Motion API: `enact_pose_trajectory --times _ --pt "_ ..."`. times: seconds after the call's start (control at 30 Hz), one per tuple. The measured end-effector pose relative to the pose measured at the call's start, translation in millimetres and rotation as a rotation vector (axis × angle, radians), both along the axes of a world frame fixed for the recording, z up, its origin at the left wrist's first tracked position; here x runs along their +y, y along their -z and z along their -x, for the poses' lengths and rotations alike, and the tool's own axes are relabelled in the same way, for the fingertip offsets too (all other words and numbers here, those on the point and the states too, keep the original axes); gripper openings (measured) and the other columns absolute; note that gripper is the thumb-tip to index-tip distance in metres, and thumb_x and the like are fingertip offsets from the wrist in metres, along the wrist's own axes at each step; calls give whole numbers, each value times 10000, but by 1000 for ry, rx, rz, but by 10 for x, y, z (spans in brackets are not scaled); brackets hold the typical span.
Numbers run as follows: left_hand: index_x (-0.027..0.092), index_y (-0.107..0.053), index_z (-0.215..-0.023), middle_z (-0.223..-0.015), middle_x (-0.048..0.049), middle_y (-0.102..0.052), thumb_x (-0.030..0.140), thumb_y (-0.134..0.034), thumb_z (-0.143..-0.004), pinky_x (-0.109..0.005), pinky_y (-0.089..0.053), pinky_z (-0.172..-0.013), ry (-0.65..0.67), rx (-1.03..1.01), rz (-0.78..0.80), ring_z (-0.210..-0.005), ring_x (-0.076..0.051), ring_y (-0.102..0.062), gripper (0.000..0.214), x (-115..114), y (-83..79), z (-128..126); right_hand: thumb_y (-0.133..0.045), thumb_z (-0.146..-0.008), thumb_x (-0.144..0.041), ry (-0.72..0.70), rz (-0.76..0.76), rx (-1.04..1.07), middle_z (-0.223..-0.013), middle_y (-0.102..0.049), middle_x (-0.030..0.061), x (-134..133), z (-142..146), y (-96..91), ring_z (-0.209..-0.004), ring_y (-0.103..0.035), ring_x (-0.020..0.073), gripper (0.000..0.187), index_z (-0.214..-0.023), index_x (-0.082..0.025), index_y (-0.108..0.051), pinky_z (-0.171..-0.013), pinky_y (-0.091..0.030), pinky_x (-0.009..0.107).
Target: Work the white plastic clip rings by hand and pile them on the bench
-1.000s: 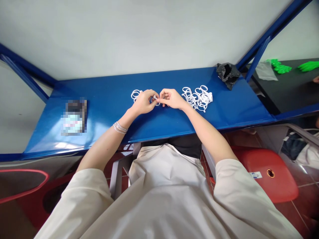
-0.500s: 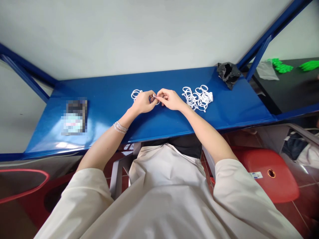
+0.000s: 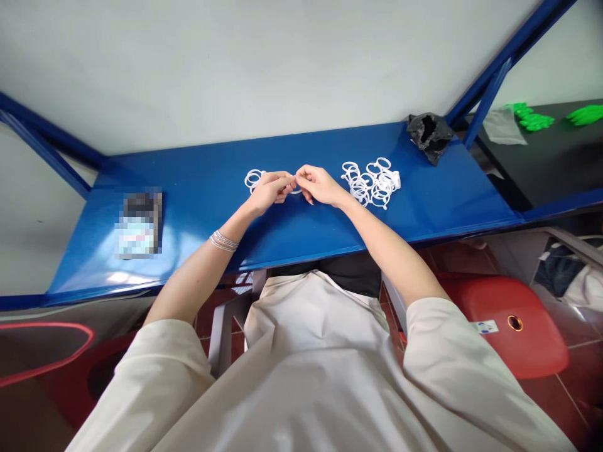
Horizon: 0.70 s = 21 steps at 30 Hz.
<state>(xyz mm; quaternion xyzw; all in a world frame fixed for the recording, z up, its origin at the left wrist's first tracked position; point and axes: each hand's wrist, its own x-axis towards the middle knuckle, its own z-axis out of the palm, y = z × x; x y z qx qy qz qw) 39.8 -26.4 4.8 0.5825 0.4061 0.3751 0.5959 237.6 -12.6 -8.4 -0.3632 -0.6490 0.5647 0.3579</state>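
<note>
Above the blue table [image 3: 202, 220], my left hand [image 3: 271, 191] and my right hand [image 3: 318, 186] meet at the fingertips. Between them is a white plastic ring [image 3: 296, 191], mostly covered by the fingers, and both hands are closed on it in a pinch. Just beyond my left hand lie a few similar white rings [image 3: 253, 178], partly hidden by that hand. To the right of my right hand spreads a loose pile of white rings [image 3: 372, 183] with small knobs on them.
A blurred-out rectangular object [image 3: 140, 225] lies at the table's left. At the far right corner stands a crumpled black bag [image 3: 429, 135]. Bright green pieces [image 3: 534, 118] and a clear bag [image 3: 504, 127] rest on a dark neighbouring surface. A red stool [image 3: 513, 320] stands at lower right.
My left fingers have straightened and closed in toward my right fingertips, and the ring between them is more covered. The view has shifted slightly; the piles look the same.
</note>
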Motion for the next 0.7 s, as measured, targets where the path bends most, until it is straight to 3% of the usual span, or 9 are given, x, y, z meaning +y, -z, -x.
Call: enact_pose_trajectory --times 0.13,0.3,0.5,0.7 --pt "205 -608 -719 -579 61 -320 620 -817 -889 -261 -213 -455 68 -9 -7 -474 -66 -260 495 -24 20 -26 -781 -1006 -685 -18 69 47 -571 -494 -66 -56 46 -65 -454 -446 88 577 -758 -236 -517 -402 -459 213" --pt "215 -532 -637 -565 66 -266 619 -818 -872 -270 -231 -479 112 -24 -19 -493 -71 -237 548 -66 4 -82 -754 -982 -756 -28 173 106 -510 -310 -105 -112 124 -137 -427 -289 65 659 -677 -217 -529 -346 -375 203" --pt "239 -380 -542 -541 28 -297 642 -737 -890 -310 -330 -498 104 -13 -96 -506 -103 -298 641 -62 5 -99 -770 -978 -747 2 230 178 -507 -221 -119 -154 153 -173 -436 -209 49 765 -597 -259 -322 -343 -324 197" --pt "218 -552 -648 -606 0 -466 647 -762 -911 -321 -422 -527 71 -26 -97 -526 -126 -446 546 -7 51 -19 -824 -957 -704 5 158 180 -532 -326 -103 -101 117 -117 -448 -303 63 693 -647 -238 -416 -397 -395 197"
